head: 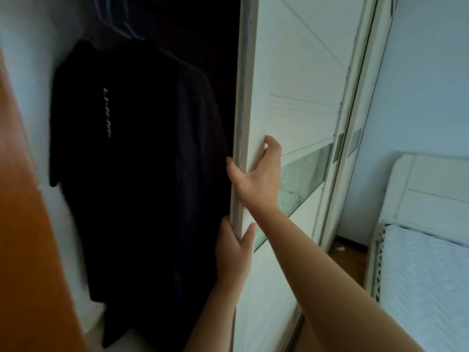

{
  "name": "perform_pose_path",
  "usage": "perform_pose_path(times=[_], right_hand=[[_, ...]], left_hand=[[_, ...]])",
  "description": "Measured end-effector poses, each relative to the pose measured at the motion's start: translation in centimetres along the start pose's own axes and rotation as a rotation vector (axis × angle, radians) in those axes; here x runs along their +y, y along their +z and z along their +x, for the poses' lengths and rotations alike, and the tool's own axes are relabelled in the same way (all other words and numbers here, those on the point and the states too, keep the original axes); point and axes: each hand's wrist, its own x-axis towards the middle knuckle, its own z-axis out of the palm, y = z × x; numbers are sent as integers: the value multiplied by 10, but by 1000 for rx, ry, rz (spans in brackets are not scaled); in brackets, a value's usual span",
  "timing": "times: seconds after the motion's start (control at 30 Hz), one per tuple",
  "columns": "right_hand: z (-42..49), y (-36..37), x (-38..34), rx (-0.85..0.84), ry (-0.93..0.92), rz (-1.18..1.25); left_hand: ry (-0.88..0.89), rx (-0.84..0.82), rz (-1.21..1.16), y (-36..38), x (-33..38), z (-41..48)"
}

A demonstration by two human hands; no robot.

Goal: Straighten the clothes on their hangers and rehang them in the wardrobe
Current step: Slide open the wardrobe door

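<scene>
The wardrobe stands open on its left side, and dark clothes hang inside on hangers (119, 31) from the top. The front garment is a black T-shirt (101, 153) with white lettering down it; several darker garments (177, 148) hang close behind it. Both hands hold the left edge of the white sliding door (286, 97). My right hand (256, 174) grips the edge higher up, thumb on the inner side and fingers curled on the door face. My left hand (234, 247) grips the same edge just below it.
An orange-brown wooden panel (28, 224) fills the left foreground. A second sliding door (355, 123) with a mirrored strip lies to the right, then a pale wall. A bed with a white headboard (431, 189) and a mattress (426, 280) stands at the right.
</scene>
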Motion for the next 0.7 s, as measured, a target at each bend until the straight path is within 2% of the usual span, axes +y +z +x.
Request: perform_pose_path(times=[0.1, 0.37, 0.7], right_hand=[[20, -4, 24, 0, 1, -4], [83, -14, 96, -17, -4, -51], [160, -30, 184, -41, -31, -124]], left_hand=[[34, 61, 80, 30, -5, 11], [126, 69, 84, 112, -13, 50], [90, 26, 101, 214, -18, 100]])
